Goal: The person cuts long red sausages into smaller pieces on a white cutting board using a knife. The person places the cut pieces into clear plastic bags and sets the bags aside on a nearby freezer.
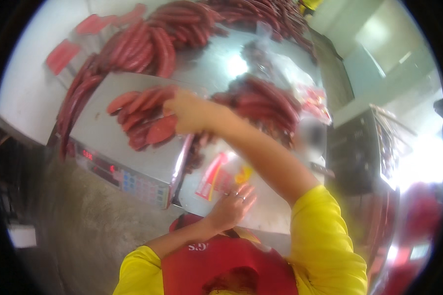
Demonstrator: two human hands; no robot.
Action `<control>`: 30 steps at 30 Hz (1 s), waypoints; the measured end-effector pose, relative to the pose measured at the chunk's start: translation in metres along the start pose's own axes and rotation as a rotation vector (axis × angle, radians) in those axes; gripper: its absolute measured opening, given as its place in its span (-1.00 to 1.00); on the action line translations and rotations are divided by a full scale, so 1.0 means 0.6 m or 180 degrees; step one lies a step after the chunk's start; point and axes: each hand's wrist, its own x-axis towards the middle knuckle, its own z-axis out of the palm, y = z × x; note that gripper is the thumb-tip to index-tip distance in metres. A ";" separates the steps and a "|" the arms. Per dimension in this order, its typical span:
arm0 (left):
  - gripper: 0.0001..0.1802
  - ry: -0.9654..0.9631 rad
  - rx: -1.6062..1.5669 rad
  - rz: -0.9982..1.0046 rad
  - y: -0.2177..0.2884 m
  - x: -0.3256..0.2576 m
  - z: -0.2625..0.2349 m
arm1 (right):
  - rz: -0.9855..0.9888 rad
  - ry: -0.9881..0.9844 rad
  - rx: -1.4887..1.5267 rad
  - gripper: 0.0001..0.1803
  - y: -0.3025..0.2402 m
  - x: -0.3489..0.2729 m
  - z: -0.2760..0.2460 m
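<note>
Red sausages on the scale [142, 118]: a small heap of smooth links lies on the steel pan of a weighing scale [114, 133], toward its far right part.
Right hand [188, 114]: reaches out from a yellow sleeve [325, 236] across the table; fingers curl closed around one or two sausages at the right edge of the heap, right over the pan.
Left hand [233, 202]: rests low and near the body, fingers loosely spread and flat on a clear plastic bag [226, 178] with red and yellow print; it grips nothing. Rings show on two fingers.
Scale: metal pan on top, a front panel with red lit digits and a keypad faces the person; it stands at the table's near left edge.
Table [216, 64]: shiny steel, touching the scale's base.
Loose piles: one large mound of sausages [147, 44] beyond the scale, another [266, 101] just right of the reaching hand, more along the far edge.
Apron [216, 265]: red, over the yellow shirt, at the lower edge.
Dark crate [354, 150]: well to the right of the table.
</note>
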 end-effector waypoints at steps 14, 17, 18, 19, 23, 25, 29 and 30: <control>-0.70 -0.0261 -0.0130 -0.0238 0.000 -0.002 -0.009 | 0.0766 0.1752 0.2526 -0.71 0.095 -0.340 0.067; -0.76 0.0154 -0.0438 -0.0764 -0.004 -0.002 -0.002 | 0.1021 0.2680 0.3310 -0.76 0.099 -0.417 0.139; -0.77 0.0438 -0.0937 -0.1311 -0.003 0.000 0.000 | 0.0864 0.3168 0.3231 -0.78 0.095 -0.419 0.174; -0.79 0.0728 -0.1481 -0.1756 -0.001 0.002 0.001 | 0.0796 0.3662 0.3116 -0.79 0.093 -0.421 0.204; -0.89 0.1250 -0.1738 -0.1755 0.010 0.013 -0.011 | 0.0368 0.2632 0.0774 -0.78 0.091 -0.457 0.263; -0.87 0.0593 -0.1493 -0.1308 0.025 0.009 -0.018 | 0.1007 0.2434 0.1243 -0.74 0.086 -0.476 0.266; -0.81 -0.0065 -0.1587 -0.0722 0.038 0.000 -0.017 | 0.1394 0.2441 0.4850 -0.70 0.081 -0.491 0.244; -0.79 0.0021 -0.1619 -0.0809 0.037 -0.002 -0.014 | 0.1441 0.2258 0.5617 -0.67 0.076 -0.491 0.241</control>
